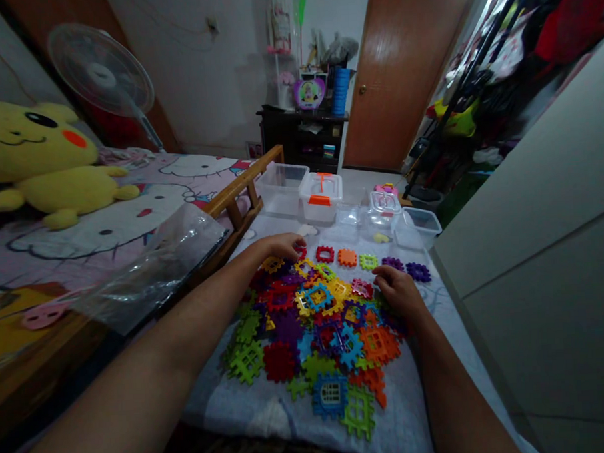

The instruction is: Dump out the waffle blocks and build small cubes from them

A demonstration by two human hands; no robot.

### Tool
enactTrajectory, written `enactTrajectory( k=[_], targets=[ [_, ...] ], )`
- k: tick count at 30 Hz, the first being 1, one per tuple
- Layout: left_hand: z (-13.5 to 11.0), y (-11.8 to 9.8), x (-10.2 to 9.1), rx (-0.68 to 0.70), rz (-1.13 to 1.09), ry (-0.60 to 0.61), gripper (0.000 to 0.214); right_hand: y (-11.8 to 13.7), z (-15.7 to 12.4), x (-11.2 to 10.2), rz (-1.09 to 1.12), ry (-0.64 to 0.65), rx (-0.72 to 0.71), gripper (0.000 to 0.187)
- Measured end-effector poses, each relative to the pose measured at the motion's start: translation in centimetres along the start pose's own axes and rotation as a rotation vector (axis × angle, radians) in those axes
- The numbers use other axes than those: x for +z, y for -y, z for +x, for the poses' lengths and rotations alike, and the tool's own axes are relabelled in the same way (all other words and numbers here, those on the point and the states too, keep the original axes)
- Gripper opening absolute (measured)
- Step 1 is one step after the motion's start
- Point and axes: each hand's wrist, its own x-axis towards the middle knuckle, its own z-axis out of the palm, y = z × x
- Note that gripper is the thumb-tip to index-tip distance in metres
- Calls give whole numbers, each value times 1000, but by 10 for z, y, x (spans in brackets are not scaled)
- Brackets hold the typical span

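Observation:
My left hand point(284, 244) reaches to the far left of a heap of plastic building pieces, its fingers bent down over a red toothed piece point(300, 252) that is partly hidden. Right of it, a row holds a red square frame point(325, 254), an orange piece point(347, 257), a light green frame point(368, 261) and two purple pieces point(418, 271). My right hand point(397, 290) hovers at the heap's right edge, fingers loosely bent and apart, near a pink frame point(362, 288). On the heap lie a blue frame point(318, 296) and a yellow piece point(339, 295).
Behind the row stand a clear bin point(283, 190), a box with orange latches point(321, 197) and a clear container point(417, 228). A wooden rail point(235, 193) and plastic bag point(158, 266) lie left. A white cabinet point(543, 243) borders the right.

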Motion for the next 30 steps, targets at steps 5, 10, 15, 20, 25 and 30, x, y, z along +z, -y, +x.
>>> enactTrajectory(
  k=[5,10,15,20,25,30],
  targets=[
    [2,-2,-2,29,106,47,46,3,-1,-1,-7,1,7,31],
    [3,-8,-2,46,174,14,33,4,-1,-4,-10,1,22,30],
    [-2,-19,-7,58,182,-101,35,3,-1,-7,-79,8,10,30],
    [10,-42,-5,117,162,-221,43,3,0,-5,-135,43,-24,29],
    [30,-61,16,121,184,-240,54,3,-1,-4,-108,32,-21,29],
    [38,-65,27,116,217,-185,44,3,-1,-4,-119,42,-16,29]
  ],
)
